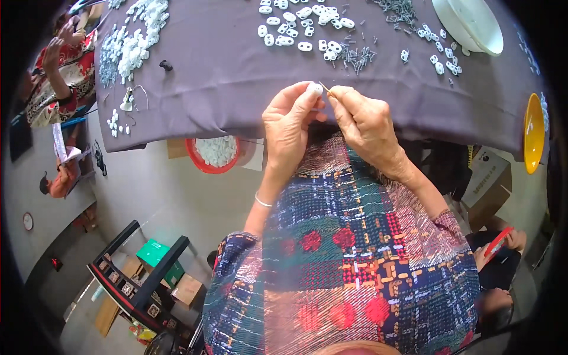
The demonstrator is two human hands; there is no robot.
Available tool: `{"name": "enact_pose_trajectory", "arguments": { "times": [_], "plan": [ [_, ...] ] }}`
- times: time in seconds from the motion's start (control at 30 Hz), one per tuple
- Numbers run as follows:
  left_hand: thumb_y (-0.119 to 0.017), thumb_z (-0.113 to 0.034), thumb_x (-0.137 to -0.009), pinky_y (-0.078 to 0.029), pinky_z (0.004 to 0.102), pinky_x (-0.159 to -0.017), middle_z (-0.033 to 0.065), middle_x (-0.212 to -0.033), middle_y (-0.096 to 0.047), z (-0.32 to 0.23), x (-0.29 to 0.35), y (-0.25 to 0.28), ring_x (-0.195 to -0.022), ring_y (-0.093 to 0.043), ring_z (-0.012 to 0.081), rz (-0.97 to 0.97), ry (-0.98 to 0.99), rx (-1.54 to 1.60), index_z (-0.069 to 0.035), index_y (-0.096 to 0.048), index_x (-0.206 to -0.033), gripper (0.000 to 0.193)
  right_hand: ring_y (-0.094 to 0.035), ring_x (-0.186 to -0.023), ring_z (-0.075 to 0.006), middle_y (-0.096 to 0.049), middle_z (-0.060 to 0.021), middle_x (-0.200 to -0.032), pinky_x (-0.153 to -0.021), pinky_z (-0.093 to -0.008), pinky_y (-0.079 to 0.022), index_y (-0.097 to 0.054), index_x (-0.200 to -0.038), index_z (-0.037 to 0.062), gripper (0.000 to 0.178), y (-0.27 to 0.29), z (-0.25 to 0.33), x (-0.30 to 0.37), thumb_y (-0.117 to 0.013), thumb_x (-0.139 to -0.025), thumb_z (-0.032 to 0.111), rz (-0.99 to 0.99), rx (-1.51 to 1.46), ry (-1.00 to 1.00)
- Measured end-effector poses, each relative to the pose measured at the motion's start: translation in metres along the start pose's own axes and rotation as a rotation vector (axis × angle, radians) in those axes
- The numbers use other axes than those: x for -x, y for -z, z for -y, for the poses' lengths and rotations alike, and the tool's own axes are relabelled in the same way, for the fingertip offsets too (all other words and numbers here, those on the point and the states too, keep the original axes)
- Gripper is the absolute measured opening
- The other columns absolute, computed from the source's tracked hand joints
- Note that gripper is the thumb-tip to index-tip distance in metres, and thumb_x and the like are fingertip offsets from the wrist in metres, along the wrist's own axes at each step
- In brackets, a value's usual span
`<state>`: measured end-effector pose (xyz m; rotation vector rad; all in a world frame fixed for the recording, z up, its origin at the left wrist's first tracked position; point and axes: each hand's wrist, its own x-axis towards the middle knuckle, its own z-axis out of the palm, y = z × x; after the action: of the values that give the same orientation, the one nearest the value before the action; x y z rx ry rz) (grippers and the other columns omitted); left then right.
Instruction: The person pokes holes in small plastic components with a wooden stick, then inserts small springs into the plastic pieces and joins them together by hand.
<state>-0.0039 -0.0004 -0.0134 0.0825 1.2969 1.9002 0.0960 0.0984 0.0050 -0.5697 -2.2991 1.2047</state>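
Observation:
Close to the table's near edge, my left hand (283, 123) pinches a small white plastic piece (317, 88) between thumb and fingers. My right hand (370, 125) is closed on a thin brass-coloured rod (326, 90), whose tip points at the white piece. Whether the tip touches it I cannot make out. Beyond my hands lie several white oval pieces with two holes (305, 46). Next to them is a loose pile of small grey screw-like pins (357, 60). More two-holed white pieces (439, 68) are scattered to the right.
A dark grey cloth (207, 71) covers the table. White pieces (139, 47) are heaped at far left. A white bowl (491, 41) stands far right, a yellow dish (533, 133) at the right edge. Below the table edge is a red tub of white pieces (192, 155). Other people sit nearby.

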Motion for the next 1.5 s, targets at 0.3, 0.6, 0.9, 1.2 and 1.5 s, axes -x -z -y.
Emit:
{"name": "enact_pose_trajectory", "arguments": {
  "times": [0.3, 0.6, 0.9, 1.2, 1.5],
  "plan": [
    [-0.059, -0.008, -0.086, -0.052, 0.0229, -0.06, 0.0077, -0.088, -0.063, -0.002, 0.007, -0.004, -0.072, -0.061, 0.0127, -0.009, 0.041, -0.095, 0.001, -0.058, -0.102, 0.018, -0.061, -0.061, -0.0196, -0.063, -0.0143, -0.076, -0.055, -0.0266, -0.046, -0.058, -0.095, -0.0029, 0.012, 0.003, -0.007, 0.0, -0.056, -0.084, 0.002, -0.03, -0.169, -0.08],
    [-0.058, -0.007, -0.087, -0.052, 0.0244, -0.06, 0.0081, -0.088, -0.062, 0.0, 0.004, 0.001, -0.07, -0.059, 0.0125, -0.045, 0.1, -0.023, 0.0, -0.057, -0.101, 0.016, -0.063, -0.073, -0.0272, -0.064, -0.0121, -0.084, -0.063, -0.0316, -0.05, -0.063, -0.095, 0.0026, 0.018, 0.028, -0.033, -0.001, -0.064, -0.077, 0.004, -0.165, 0.469, 0.03],
    [-0.059, -0.008, -0.086, -0.052, 0.0251, -0.059, 0.0084, -0.087, -0.063, 0.004, -0.002, -0.007, -0.07, -0.059, 0.0119, 0.012, 0.082, -0.012, 0.0, -0.059, -0.099, 0.015, -0.052, -0.092, -0.025, -0.054, -0.0083, -0.1, -0.076, -0.0354, -0.043, -0.06, -0.107, 0.0073, 0.039, 0.039, -0.033, -0.004, -0.07, -0.07, 0.015, -0.128, 0.597, 0.069],
    [-0.062, -0.007, -0.084, -0.049, 0.0214, -0.058, 0.0081, -0.081, -0.064, 0.002, 0.002, -0.013, -0.063, -0.058, 0.0107, 0.041, 0.107, -0.053, 0.002, -0.06, -0.096, 0.015, -0.058, -0.077, -0.0273, -0.058, -0.0132, -0.087, -0.068, -0.0336, -0.049, -0.057, -0.101, 0.0001, 0.035, 0.018, -0.03, -0.008, -0.069, -0.07, 0.009, 0.138, 0.112, 0.157],
    [-0.061, -0.009, -0.085, -0.048, 0.021, -0.058, 0.0078, -0.08, -0.064, 0.001, 0.003, -0.011, -0.063, -0.057, 0.0106, 0.003, 0.135, -0.019, 0.002, -0.06, -0.096, 0.015, -0.058, -0.07, -0.025, -0.06, -0.0115, -0.081, -0.062, -0.0324, -0.049, -0.059, -0.095, -0.0006, 0.027, 0.014, -0.031, -0.008, -0.069, -0.07, 0.004, 0.093, 0.093, 0.222]
  ]
}}
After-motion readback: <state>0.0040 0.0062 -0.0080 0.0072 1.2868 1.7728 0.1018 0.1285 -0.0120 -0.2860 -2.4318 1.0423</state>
